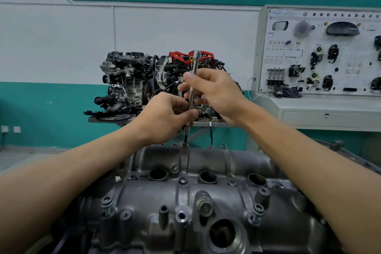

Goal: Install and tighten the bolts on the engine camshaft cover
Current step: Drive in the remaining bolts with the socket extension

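2 hands on 1 chrome extension bar (194, 72), held upright so its bit drops straight onto a bolt (185, 144) at the far edge of the camshaft cover (237, 163). Left hand (165, 115) pinches the lower shaft, fingers curled, steadying the tip; right hand (216, 93) pinches higher between thumb and fingertips, likely to spin it. Looks like finger-running, not final tightening

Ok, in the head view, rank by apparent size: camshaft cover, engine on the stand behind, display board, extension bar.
1. camshaft cover, though it is nearest the camera.
2. engine on the stand and display board look alike; the board is cut off at the frame edge, so unranked.
3. extension bar, smallest.
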Demonstrator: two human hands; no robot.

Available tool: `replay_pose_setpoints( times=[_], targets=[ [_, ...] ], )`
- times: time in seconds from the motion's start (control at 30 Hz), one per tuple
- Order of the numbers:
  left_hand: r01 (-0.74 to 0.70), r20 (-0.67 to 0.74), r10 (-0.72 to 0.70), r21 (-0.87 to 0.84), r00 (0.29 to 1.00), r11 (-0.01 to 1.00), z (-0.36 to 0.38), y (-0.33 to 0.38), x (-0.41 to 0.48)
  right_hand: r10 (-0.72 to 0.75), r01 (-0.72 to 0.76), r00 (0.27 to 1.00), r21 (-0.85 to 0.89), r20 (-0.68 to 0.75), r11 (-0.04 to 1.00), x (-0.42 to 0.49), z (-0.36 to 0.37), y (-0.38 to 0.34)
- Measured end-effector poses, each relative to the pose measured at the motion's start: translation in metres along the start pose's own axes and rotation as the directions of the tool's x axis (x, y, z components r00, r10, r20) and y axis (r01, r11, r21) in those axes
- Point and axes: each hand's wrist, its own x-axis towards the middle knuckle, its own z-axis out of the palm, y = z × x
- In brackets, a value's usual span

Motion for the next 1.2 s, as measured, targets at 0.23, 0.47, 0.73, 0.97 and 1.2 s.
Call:
replay_pose_setpoints(
  times=[0.23, 0.47, 0.73, 0.97, 1.2],
  targets=[
    [0.005, 0.010, -0.005, -0.007, 1.000, 1.000, -0.0003, 0.0028, -0.0016, -0.063, 0.061, 0.997, -0.064, -0.034, 0.996, -0.0005, -0.0028, -0.0022],
    [0.011, 0.016, -0.011, -0.014, 1.000, 1.000, -0.0015, 0.0049, -0.0033, -0.001, 0.002, 1.000, 0.033, -0.011, 0.999, -0.0006, -0.0019, -0.0003],
    [0.016, 0.023, -0.016, 0.018, 1.000, 1.000, -0.0004, 0.0036, -0.0019, -0.054, 0.053, 0.997, -0.021, -0.061, 0.998, -0.0019, 0.0012, -0.0033],
    [0.013, 0.012, -0.013, -0.001, 1.000, 1.000, 0.0005, 0.0006, -0.0002, 0.027, -0.030, 0.997, 0.038, 0.067, 0.999, -0.0018, -0.0032, -0.0032],
    [0.014, 0.026, -0.014, 0.013, 1.000, 1.000, -0.0014, 0.0018, -0.0005, -0.071, 0.059, 0.987, -0.090, -0.144, 0.994, 0.0006, 0.0017, 0.0005]
  ],
)
